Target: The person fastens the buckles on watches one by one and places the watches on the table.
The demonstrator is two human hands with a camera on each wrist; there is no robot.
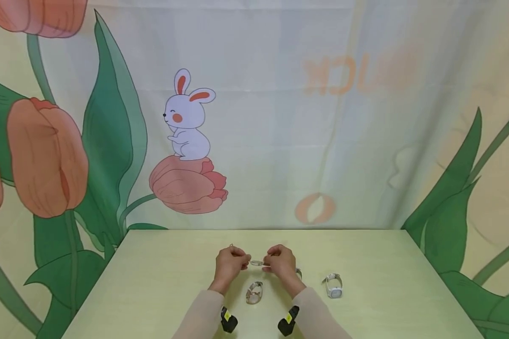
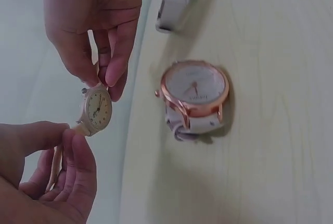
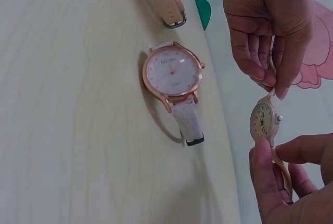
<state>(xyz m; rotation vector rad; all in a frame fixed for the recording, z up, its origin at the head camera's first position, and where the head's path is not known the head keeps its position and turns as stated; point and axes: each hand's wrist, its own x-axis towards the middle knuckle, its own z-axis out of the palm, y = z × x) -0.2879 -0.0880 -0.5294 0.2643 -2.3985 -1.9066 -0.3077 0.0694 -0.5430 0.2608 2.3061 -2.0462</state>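
Observation:
A small cream-dialled wristwatch (image 1: 256, 263) is held up between both hands. My left hand (image 1: 230, 264) pinches one strap end, and my right hand (image 1: 281, 263) pinches the strap at the other side. Seen from the left wrist, the watch's dial (image 2: 98, 110) faces the camera between the left fingertips (image 2: 78, 133) and those of the right hand (image 2: 96, 21). Closer to me on the table lies a rose-gold watch (image 1: 253, 293) with a white face and pale strap; in the right wrist view its dial (image 3: 173, 72) faces up.
A white watch (image 1: 334, 288) with a squarish face stands on the table to the right. Part of another watch (image 1: 298, 273) shows behind the right hand. In the right wrist view a tan-strapped watch (image 3: 165, 0) lies near the table edge. Printed fabric (image 1: 254, 141) hangs behind the table.

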